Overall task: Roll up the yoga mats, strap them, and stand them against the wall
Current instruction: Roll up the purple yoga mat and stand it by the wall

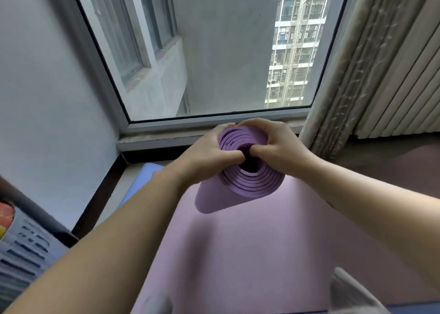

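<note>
The wall [47, 99] closes in at nine o'clock, with a blue mat [142, 178] at its foot. The left hand [209, 152] curls round the purple roll [250, 185] below the window sill [190, 132], thumb in the core. The right hand [278, 147] grips likewise. The curtain [357, 75] hangs at two o'clock.

Nothing readable here tbh; the grey thing [25, 251] at the near left has rows of dark marks that might be print, but they're way too blurry to make out; can't read anything on the purple mat [250, 187] either
</note>
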